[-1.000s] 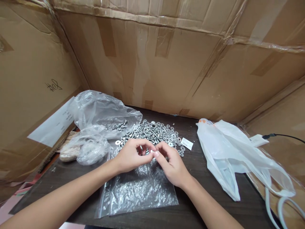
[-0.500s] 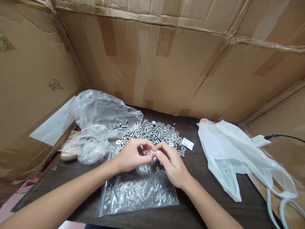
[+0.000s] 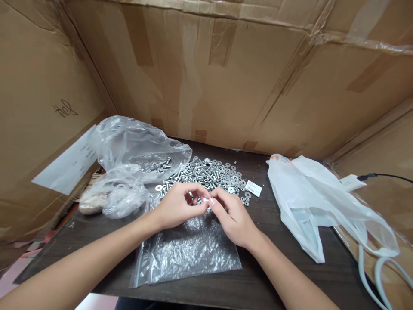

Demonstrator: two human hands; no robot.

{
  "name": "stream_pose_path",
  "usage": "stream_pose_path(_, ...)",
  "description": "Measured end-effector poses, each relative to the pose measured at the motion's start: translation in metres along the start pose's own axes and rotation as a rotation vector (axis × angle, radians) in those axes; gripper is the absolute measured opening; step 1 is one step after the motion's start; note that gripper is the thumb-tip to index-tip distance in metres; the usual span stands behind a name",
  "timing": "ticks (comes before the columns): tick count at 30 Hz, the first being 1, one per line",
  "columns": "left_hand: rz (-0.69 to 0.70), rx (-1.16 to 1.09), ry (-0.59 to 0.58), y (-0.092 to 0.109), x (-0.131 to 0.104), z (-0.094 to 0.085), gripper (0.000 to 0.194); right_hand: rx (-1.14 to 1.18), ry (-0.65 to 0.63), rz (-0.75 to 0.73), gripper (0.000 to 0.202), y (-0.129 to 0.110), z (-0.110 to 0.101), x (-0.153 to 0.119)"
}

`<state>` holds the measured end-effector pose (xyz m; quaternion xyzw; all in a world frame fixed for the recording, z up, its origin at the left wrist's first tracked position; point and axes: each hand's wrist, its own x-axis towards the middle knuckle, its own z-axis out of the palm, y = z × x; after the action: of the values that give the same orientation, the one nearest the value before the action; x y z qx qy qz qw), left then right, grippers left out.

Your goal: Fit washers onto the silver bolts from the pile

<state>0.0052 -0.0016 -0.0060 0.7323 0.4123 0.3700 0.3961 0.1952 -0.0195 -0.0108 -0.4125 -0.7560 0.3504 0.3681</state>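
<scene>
Between the fingertips of both hands is a small silver bolt (image 3: 206,199), mostly covered by the fingers. My left hand (image 3: 180,206) is closed in a pinch at one end of it, thumb and forefinger curved into a ring. From the other side my right hand (image 3: 235,217) pinches the bolt too. Just beyond the hands lies a heap of metal bolts (image 3: 206,173), with flat washers (image 3: 237,183) scattered along its right side. Under the hands a clear zip bag (image 3: 196,254) is spread flat on the dark table (image 3: 264,275).
At the left lie a clear plastic bag (image 3: 129,137) with some bolts in it and a crumpled bag (image 3: 124,200). A small white label (image 3: 253,188) sits right of the washers. A white plastic bag (image 3: 300,189) and a cable (image 3: 387,176) are at the right. Cardboard walls (image 3: 180,77) enclose the table.
The view has shifted slightly, so the table things appear a little higher. Both hands stay together at the bolt, with only small finger movement.
</scene>
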Motion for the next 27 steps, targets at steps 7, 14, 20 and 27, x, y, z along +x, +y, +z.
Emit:
stream_pose_path(7, 0.065, 0.031, 0.032, 0.000, -0.002, 0.001, 0.010, 0.036, -0.004, 0.042, 0.027, 0.004, 0.001, 0.002)
stream_pose_path(14, 0.433, 0.282, 0.048, -0.005, -0.004, -0.001, 0.011, 0.143, -0.032, 0.204, 0.060, 0.014, 0.009, 0.001)
stream_pose_path(20, 0.137, 0.070, 0.041, 0.002, -0.003, -0.001, 0.009, 0.048, 0.035, 0.002, 0.030, 0.001, 0.002, 0.001)
stream_pose_path(27, 0.380, 0.176, 0.076, 0.001, -0.005, -0.001, 0.009, 0.233, -0.098, 0.214, 0.059, 0.010, 0.009, 0.000)
